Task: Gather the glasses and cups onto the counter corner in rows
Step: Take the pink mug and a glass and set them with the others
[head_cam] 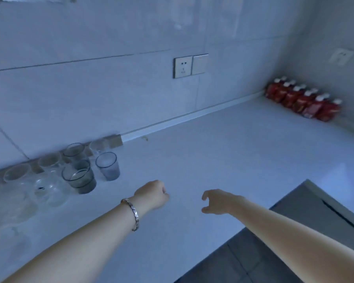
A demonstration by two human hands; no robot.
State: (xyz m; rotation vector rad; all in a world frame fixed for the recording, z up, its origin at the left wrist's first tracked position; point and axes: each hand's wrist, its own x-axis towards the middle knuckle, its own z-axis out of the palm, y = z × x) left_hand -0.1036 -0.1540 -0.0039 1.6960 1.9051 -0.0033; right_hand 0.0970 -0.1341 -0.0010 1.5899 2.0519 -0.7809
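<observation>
we see most glasses and cups (pixel 49 172) already rowed along the tabletop's (pixel 223 160) far-left edge by the wall; our left hand (pixel 151 194) is loosely fisted, right hand (pixel 219 201) half-open, both empty; little seems left.

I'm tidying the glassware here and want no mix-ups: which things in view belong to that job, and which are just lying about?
Part of the job:
- clear glasses along the wall
- dark glass
- frosted cup
- counter

Just lying about:
- red bottles in the far corner
- wall socket
- bracelet
</observation>
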